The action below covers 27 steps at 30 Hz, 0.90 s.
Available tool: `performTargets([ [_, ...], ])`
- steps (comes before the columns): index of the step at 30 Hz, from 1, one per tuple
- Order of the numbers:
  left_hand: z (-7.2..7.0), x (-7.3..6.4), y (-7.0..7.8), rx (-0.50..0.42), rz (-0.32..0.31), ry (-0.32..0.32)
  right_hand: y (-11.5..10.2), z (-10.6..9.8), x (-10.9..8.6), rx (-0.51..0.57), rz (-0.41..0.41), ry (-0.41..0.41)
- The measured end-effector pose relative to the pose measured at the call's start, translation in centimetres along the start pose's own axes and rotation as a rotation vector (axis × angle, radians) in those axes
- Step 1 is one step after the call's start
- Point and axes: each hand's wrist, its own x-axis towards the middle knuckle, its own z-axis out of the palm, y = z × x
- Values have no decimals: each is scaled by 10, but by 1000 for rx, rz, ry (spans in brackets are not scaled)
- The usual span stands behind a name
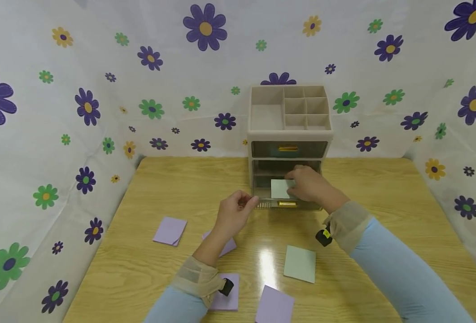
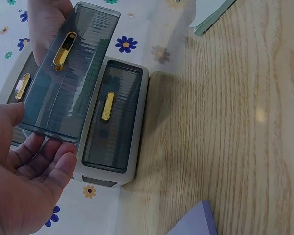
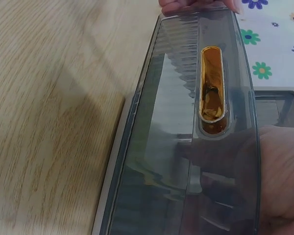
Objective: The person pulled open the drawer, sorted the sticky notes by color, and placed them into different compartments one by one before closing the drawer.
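A beige desktop organizer (image 1: pixel 290 133) stands at the back of the table with its middle drawer pulled out. That see-through grey drawer (image 1: pixel 308 205) has a gold handle (image 1: pixel 287 204). My left hand (image 1: pixel 233 211) grips the drawer's left front corner; in the left wrist view, thumb and fingers (image 2: pixel 63 164) sit around its end. My right hand (image 1: pixel 308 185) reaches inside from above and holds a pale green sticky note pad (image 1: pixel 279 188) by its right side. Through the drawer wall, the right wrist view shows the pad (image 3: pixel 169 112), with the right hand (image 3: pixel 281 171) partly hidden behind the front.
Another pale green pad (image 1: pixel 300 264) lies on the wooden table (image 1: pixel 383 251) below the drawer. Several purple pads (image 1: pixel 170 231) are spread at left and front, some partly under my left arm. The organizer's top has open compartments (image 1: pixel 267 116). Flowered cloth (image 1: pixel 173 80) hangs behind.
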Motion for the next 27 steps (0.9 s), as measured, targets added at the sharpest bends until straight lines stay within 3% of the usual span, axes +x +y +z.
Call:
performTargets([
  [5, 1, 0, 1, 0, -6, -2, 0, -2, -1, 3, -9, -13],
  [8, 1, 0, 1, 3, -13, -3, 2, -2, -2, 14, -32, 20],
  [15, 1, 1, 2, 10, -20, -8, 9, -7, -8, 76, -94, 221],
  [22, -1, 5, 1, 29, -5, -14, 31, -24, -40, 225, -57, 437],
  [25, -1, 4, 0, 25, -15, -5, 49, -26, -53, 239, -58, 471],
  [27, 1, 2, -1, 18, -27, -12, 62, -23, -62, 235, -45, 443],
])
